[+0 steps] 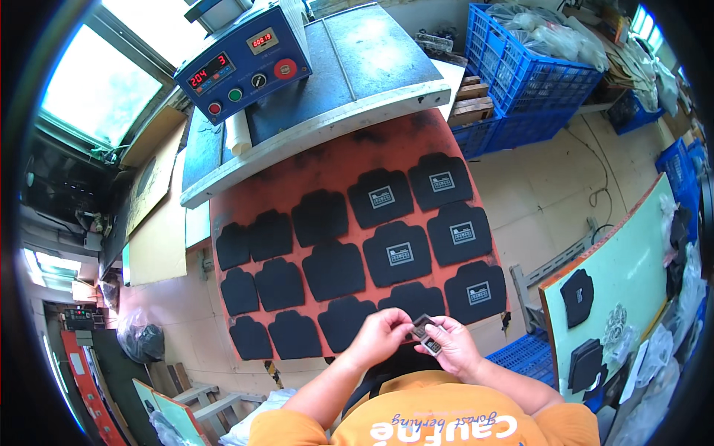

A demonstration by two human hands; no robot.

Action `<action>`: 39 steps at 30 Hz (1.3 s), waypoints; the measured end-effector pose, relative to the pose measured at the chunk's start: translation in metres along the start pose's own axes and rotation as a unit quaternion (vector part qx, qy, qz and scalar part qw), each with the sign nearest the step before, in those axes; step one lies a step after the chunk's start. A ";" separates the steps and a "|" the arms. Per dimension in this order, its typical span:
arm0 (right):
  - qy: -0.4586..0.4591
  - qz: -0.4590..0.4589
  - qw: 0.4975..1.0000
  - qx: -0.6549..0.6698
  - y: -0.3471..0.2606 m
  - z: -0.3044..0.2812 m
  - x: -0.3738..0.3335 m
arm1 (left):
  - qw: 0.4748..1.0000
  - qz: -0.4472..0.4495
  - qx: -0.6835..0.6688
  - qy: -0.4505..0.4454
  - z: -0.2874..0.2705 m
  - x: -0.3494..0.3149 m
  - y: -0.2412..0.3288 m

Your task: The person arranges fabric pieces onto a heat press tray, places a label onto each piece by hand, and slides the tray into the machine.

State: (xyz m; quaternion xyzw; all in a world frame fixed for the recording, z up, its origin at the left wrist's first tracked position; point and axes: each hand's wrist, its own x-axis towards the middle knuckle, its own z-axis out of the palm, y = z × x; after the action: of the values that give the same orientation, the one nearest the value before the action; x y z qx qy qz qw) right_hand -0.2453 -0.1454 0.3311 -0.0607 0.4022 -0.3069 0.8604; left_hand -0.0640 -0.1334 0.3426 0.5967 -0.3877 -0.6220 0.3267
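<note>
Close to my body, at the near edge of a red board (260, 182), both hands meet over a small dark printed label (431, 344). My right hand (459, 351) grips it between thumb and fingers. The fingers of my left hand (381, 338) pinch at its left side; whether a thin film or second label is there, I cannot tell. Rows of black fabric pieces (333, 271) lie flat on the board. Several on the right carry a grey rectangular print (462, 233). A blank black piece (413, 301) lies just beyond my hands, partly hidden by them.
Beyond the board stands a heat-press table (357, 56) with a blue control box (245, 67). Blue crates (520, 74) holding plastic bags are at the far right. On a pale side table (632, 267) lie more black pieces (586, 364) and clear plastic.
</note>
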 end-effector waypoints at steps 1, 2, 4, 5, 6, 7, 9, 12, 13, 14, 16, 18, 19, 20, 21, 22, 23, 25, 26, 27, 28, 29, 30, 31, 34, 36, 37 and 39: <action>0.015 0.000 1.000 -0.008 0.002 -0.007 -0.002 | 0.997 0.025 0.077 0.012 -0.006 0.004 0.001; 0.029 0.001 0.999 -0.017 0.004 -0.013 -0.005 | 0.995 -0.020 0.101 0.020 -0.011 0.007 0.012; 0.034 -0.005 0.999 -0.026 0.003 -0.024 -0.012 | 0.983 -0.022 0.184 0.018 -0.021 0.016 0.017; 0.039 -0.010 0.999 -0.034 0.004 -0.027 -0.015 | 0.976 -0.023 0.216 0.006 -0.023 0.019 0.022; 0.038 -0.009 0.999 -0.035 0.004 -0.029 -0.018 | 0.968 -0.023 0.249 -0.008 -0.024 0.023 0.026; 0.038 -0.010 0.998 -0.040 0.004 -0.030 -0.021 | 0.963 -0.014 0.268 -0.021 -0.023 0.026 0.031; 0.037 -0.010 0.998 -0.046 0.004 -0.031 -0.024 | 0.951 0.006 0.309 -0.025 -0.019 0.034 0.030; 0.033 -0.007 0.998 -0.052 0.005 -0.029 -0.025 | 0.925 0.049 0.377 -0.010 -0.011 0.040 0.025; 0.032 -0.007 0.998 -0.058 0.005 -0.030 -0.025 | 0.907 0.056 0.416 0.008 -0.009 0.041 0.024; 0.031 -0.006 0.998 -0.063 0.006 -0.031 -0.025 | 0.888 0.063 0.455 0.026 -0.007 0.042 0.023; 0.027 -0.005 0.998 -0.065 0.005 -0.031 -0.025 | 0.885 0.066 0.459 0.034 -0.004 0.042 0.021; 0.023 -0.004 0.997 -0.067 0.004 -0.032 -0.024 | 0.883 0.069 0.463 0.041 -0.003 0.043 0.019; 0.021 -0.005 0.998 -0.065 0.004 -0.032 -0.024 | 0.882 0.069 0.464 0.042 -0.003 0.043 0.018; 0.019 -0.005 0.998 -0.063 0.004 -0.032 -0.024 | 0.881 0.069 0.466 0.042 -0.003 0.044 0.017; 0.019 -0.005 0.998 -0.063 0.004 -0.032 -0.024 | 0.881 0.069 0.466 0.042 -0.002 0.043 0.017; 0.019 -0.006 0.998 -0.064 0.003 -0.032 -0.024 | 0.882 0.068 0.464 0.042 -0.002 0.044 0.018; 0.018 -0.007 0.998 -0.065 0.003 -0.032 -0.025 | 0.883 0.068 0.463 0.042 -0.002 0.044 0.018; 0.015 -0.005 0.998 -0.062 0.003 -0.033 -0.024 | 0.883 0.070 0.462 0.039 -0.002 0.044 0.018; 0.013 -0.003 0.998 -0.058 0.003 -0.033 -0.024 | 0.884 0.071 0.461 0.037 -0.003 0.044 0.018; 0.013 -0.002 0.998 -0.059 0.003 -0.033 -0.024 | 0.884 0.071 0.460 0.036 -0.003 0.045 0.018; 0.013 -0.001 0.998 -0.061 0.002 -0.032 -0.024 | 0.882 0.073 0.464 0.034 -0.003 0.045 0.017; 0.013 0.000 0.998 -0.064 0.002 -0.032 -0.024 | 0.880 0.076 0.468 0.031 -0.003 0.046 0.017; 0.013 0.000 0.998 -0.065 0.002 -0.032 -0.024 | 0.880 0.076 0.468 0.032 -0.003 0.045 0.017; 0.010 0.001 0.998 -0.062 0.002 -0.032 -0.024 | 0.880 0.077 0.467 0.030 -0.003 0.045 0.018; 0.007 0.002 0.998 -0.062 0.000 -0.030 -0.025 | 0.882 0.074 0.464 0.027 -0.003 0.045 0.019; 0.008 0.002 0.998 -0.065 -0.001 -0.027 -0.025 | 0.884 0.070 0.461 0.026 -0.004 0.045 0.018; 0.004 -0.001 0.998 -0.070 -0.002 -0.026 -0.026 | 0.885 0.073 0.458 0.025 -0.004 0.046 0.017; 0.000 -0.004 0.997 -0.075 -0.002 -0.023 -0.025 | 0.887 0.075 0.455 0.025 -0.005 0.046 0.016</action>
State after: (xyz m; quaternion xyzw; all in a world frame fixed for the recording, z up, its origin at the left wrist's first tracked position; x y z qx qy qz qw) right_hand -0.2751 -0.1297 0.3331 -0.1265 0.4239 -0.2793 0.8523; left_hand -0.0632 -0.1814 0.3345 0.6643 -0.6635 -0.3358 0.0748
